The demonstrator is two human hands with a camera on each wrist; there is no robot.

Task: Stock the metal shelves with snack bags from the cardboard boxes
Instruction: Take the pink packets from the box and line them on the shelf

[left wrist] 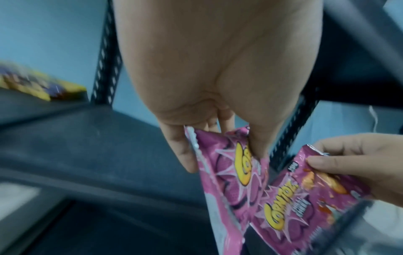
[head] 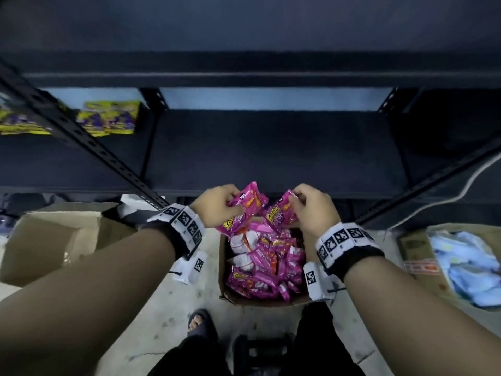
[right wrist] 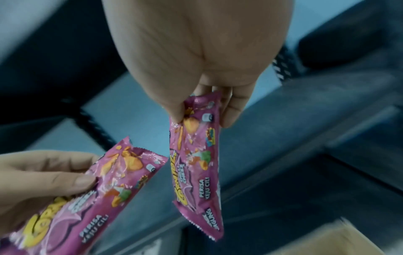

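We log both hands over the open cardboard box (head: 225, 270) on the floor, in front of the front edge of the lower metal shelf (head: 271, 156). The left hand (head: 217, 208) pinches one pink snack bag (head: 244, 207) near its top seal, thumb on the printed face and fingers (left wrist: 183, 151) curled behind; the bag's long axis runs from the hand down toward the box, printed face up toward the head camera. The right hand (head: 311, 208) pinches a second pink bag (head: 280, 213) at its upper end between thumb and fingers (right wrist: 231, 112); this bag hangs nearly lengthwise below the hand, its lower seal pointing at the box. In the head view the two bags tilt toward each other, lower ends close above the box; we cannot tell whether they touch. The box is packed with more pink bags (head: 265, 264) lying at mixed angles. Yellow-and-purple packs (head: 111, 118) sit at the back left of the neighbouring shelf bay. A second cardboard box (head: 51, 240) stands to the left, and a box of pale blue packs (head: 466, 267) to the right.
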